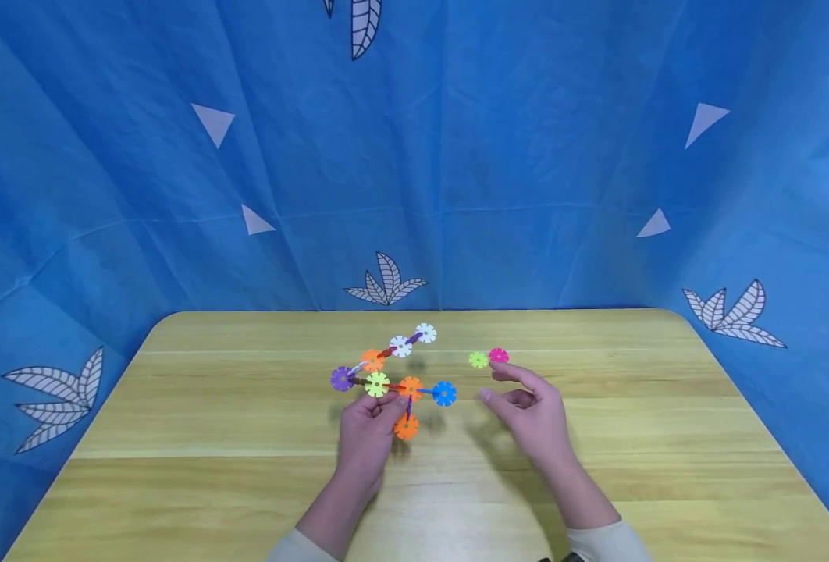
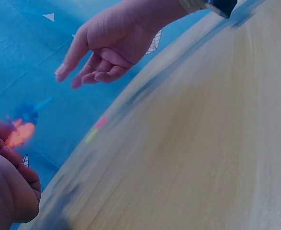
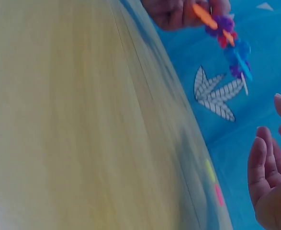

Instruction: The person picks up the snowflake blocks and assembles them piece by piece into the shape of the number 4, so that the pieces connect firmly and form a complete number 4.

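My left hand (image 1: 370,437) pinches a linked chain of notched plastic discs and lifts it over the table. The chain bends at a purple disc (image 1: 342,379); one arm runs back to white discs, the other passes a yellow-green disc (image 1: 377,384) and an orange disc (image 1: 410,388) to a blue disc (image 1: 445,393). A lower orange disc (image 1: 406,426) hangs by the thumb. To the right, my right hand (image 1: 535,414) hovers with nothing in it, thumb and fingers apart. Just beyond its fingertips lie a loose green disc (image 1: 478,360) and a pink disc (image 1: 499,356).
The wooden table (image 1: 197,421) has rounded back corners. Behind it hangs a blue cloth (image 1: 527,156) printed with leaves and triangles. Shadows of both hands fall on the wood.
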A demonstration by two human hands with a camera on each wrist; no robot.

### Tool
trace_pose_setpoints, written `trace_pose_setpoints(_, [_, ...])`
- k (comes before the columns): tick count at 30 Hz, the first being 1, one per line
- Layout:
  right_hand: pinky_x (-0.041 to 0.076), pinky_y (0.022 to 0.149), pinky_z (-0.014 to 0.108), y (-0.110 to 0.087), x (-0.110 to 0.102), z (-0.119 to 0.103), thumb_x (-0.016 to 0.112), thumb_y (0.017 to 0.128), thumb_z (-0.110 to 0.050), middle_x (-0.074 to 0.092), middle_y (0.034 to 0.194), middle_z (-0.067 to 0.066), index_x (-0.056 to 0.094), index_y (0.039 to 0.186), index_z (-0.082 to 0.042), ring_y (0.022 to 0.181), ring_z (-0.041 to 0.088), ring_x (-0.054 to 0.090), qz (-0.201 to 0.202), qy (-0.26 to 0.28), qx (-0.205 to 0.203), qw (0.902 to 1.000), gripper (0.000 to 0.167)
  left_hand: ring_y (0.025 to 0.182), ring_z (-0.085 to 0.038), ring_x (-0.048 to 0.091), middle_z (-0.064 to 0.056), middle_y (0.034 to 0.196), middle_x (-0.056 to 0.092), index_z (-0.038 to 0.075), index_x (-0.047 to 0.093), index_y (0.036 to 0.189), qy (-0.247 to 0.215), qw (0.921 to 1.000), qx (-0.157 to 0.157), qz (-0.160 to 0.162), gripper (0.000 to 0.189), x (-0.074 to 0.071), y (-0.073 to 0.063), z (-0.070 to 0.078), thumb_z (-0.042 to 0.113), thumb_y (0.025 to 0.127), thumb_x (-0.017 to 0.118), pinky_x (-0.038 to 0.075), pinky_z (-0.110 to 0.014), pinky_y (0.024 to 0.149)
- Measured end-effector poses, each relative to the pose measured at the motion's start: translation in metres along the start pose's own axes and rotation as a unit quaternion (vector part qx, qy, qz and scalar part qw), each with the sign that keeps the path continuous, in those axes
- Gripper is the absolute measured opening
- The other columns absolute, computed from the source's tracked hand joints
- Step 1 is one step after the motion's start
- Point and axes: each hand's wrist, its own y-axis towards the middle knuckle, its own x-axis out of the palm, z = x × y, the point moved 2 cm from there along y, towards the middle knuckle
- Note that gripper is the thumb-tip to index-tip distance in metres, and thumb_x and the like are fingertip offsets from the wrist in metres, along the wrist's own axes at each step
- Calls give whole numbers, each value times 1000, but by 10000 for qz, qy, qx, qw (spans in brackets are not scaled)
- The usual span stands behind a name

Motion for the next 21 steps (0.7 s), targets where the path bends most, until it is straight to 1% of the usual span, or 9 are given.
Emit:
trace_pose_setpoints(2, [50, 51, 24, 5, -3, 2, 84, 81, -8, 64, 113, 22, 71, 121, -12, 70, 24, 65, 84, -121, 39, 9999, 42, 84, -19, 65, -11, 96, 71, -2, 71, 97, -5, 10000, 6, 5, 16, 0, 0, 0, 7, 86, 77, 58, -26, 75])
trace_pose_setpoints(4, [50, 52, 24, 10, -6, 5, 85, 81, -10, 63, 111, 22, 71, 123, -15, 70, 25, 64, 125, -263, 114, 9995, 45, 84, -18, 65, -11, 96, 71, -2, 71, 97, -20, 10000, 18, 5, 16, 0, 0, 0, 7, 86, 77, 58, -25, 74])
trace_pose_setpoints(7, [51, 53, 25, 17, -8, 10, 86, 80, -11, 62, 108, 22, 70, 125, -14, 71, 26, 62, 203, -518, 229, 9982, 48, 84, -18, 65, -11, 96, 70, -2, 71, 97, -39, 10000, 17, 3, 16, 0, 0, 0, 8, 86, 77, 58, -26, 75])
trace_pose_setpoints(11, [50, 52, 24, 26, -11, 20, 87, 79, -14, 59, 105, 19, 68, 126, -12, 71, 24, 58, 338, -845, 386, 9951, 51, 83, -18, 64, -11, 95, 70, -2, 70, 98, -42, 10000, 25, -16, 16, -1, -1, 1, 8, 87, 77, 58, -26, 75])
trace_pose_setpoints(14, [48, 50, 24, 32, -14, 25, 87, 79, -15, 58, 103, 16, 67, 128, -12, 71, 25, 55, 401, -988, 426, 9934, 52, 82, -18, 64, -11, 94, 69, -3, 70, 98, -31, 10000, 34, -16, 16, -1, -1, 1, 7, 87, 76, 58, -26, 75])
trace_pose_setpoints(17, [46, 51, 25, 38, -16, 28, 87, 80, -18, 58, 103, 13, 66, 130, -13, 72, 25, 52, 415, -1206, 460, 9908, 54, 82, -18, 64, -11, 94, 69, -4, 70, 98, -17, 10000, 8, -23, 17, 0, 0, 0, 6, 87, 76, 58, -26, 76])
trace_pose_setpoints(21, [48, 55, 28, 46, -16, 33, 85, 81, -20, 57, 103, 10, 64, 132, -13, 74, 25, 52, 416, -1497, 535, 9864, 55, 84, -19, 65, -11, 95, 69, -4, 69, 99, -22, 10000, -20, -84, 17, 0, 1, -1, 5, 87, 75, 58, -28, 78])
